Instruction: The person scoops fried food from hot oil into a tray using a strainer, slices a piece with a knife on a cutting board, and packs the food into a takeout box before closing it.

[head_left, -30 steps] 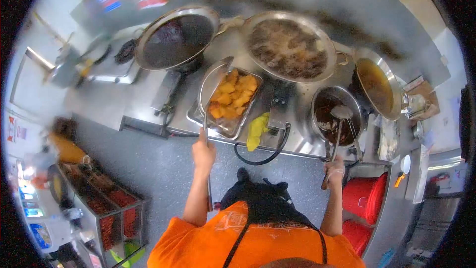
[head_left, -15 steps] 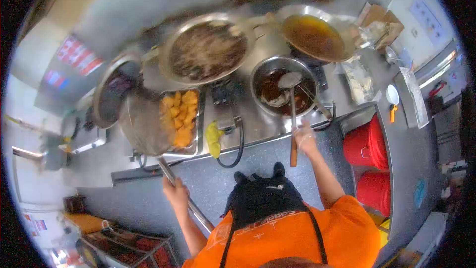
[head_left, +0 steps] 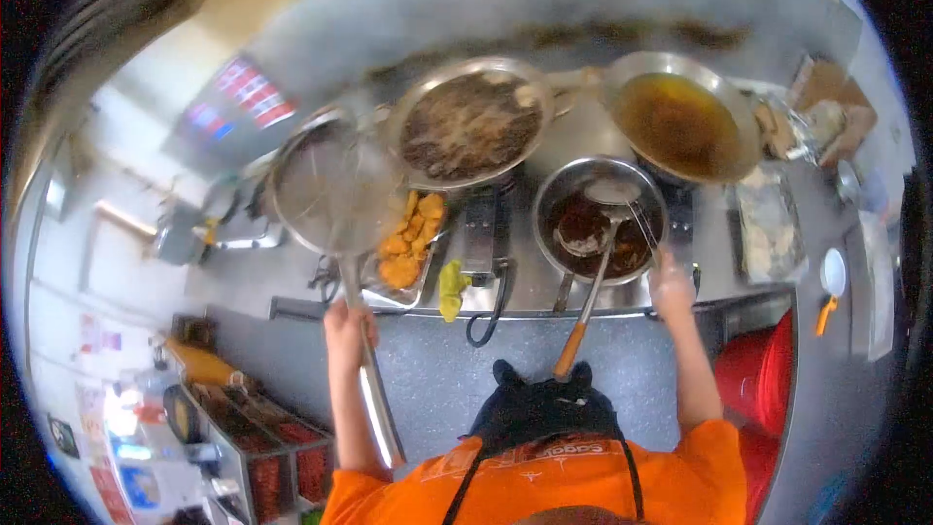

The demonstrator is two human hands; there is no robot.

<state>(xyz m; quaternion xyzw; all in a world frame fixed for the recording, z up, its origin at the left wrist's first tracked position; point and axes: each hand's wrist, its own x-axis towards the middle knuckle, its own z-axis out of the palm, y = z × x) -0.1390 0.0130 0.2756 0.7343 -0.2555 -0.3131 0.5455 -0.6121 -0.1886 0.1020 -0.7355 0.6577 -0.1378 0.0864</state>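
Observation:
My left hand [head_left: 350, 335] is closed round the long metal handle of a large round strainer [head_left: 335, 185]. The strainer is blurred and hangs over a dark pan and the left part of a tray [head_left: 428, 284] of golden fried pieces [head_left: 400, 270]. My right hand [head_left: 671, 290] is closed at the right rim of a steel pot [head_left: 546, 251], on a thin metal utensil [head_left: 642, 222] that reaches into it; its exact kind is unclear. Dark sauce [head_left: 622, 255] lies in the pot. A wooden-handled ladle [head_left: 591, 303] leans across the pot's front rim, apart from my fingers.
Behind stand a pan of bubbling dark oil [head_left: 471, 126] and a pan of yellow oil [head_left: 680, 126]. A yellow-green cloth [head_left: 451, 292] hangs at the counter edge. To the right are a flour-dusted tray [head_left: 770, 228], an orange-handled strainer [head_left: 832, 277] and a red bucket [head_left: 758, 374].
My right hand has let go of the wooden-handled ladle and moved to the thin utensil at the pot's right. The strainer in my left hand has risen and swung away from the counter front.

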